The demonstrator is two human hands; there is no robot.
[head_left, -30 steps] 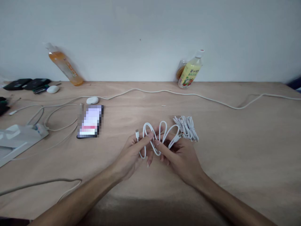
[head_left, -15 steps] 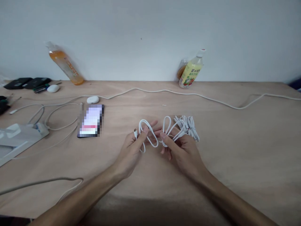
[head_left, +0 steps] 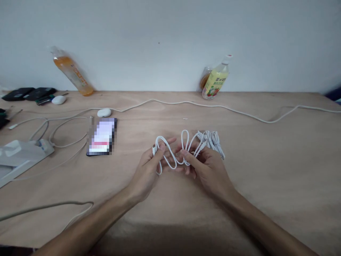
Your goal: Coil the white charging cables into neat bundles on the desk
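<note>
A white charging cable [head_left: 170, 156] runs in loops between my two hands, just above the wooden table. My left hand [head_left: 150, 160] pinches one looped part under the thumb, with a plug end standing up beside it. Under the thumb of my right hand [head_left: 206, 163] are several narrow loops of the same cable, and its other connector points up and right. Fingers of both hands lie behind the loops and are partly hidden. Right behind my right hand, a bundle of white cables [head_left: 214, 142] rests on the table.
Left of my hands lies a phone [head_left: 102, 137], with a white earbud case [head_left: 104, 112] behind it. An orange drink bottle [head_left: 73, 74] and a yellow-labelled bottle [head_left: 216, 80] lean on the wall. A long white cord [head_left: 170, 103] crosses the table. A white power strip [head_left: 45, 145] sits far left.
A strand of the cable now joins the loops in both hands more visibly. The loops in my right hand stand more upright and have shifted slightly left.
</note>
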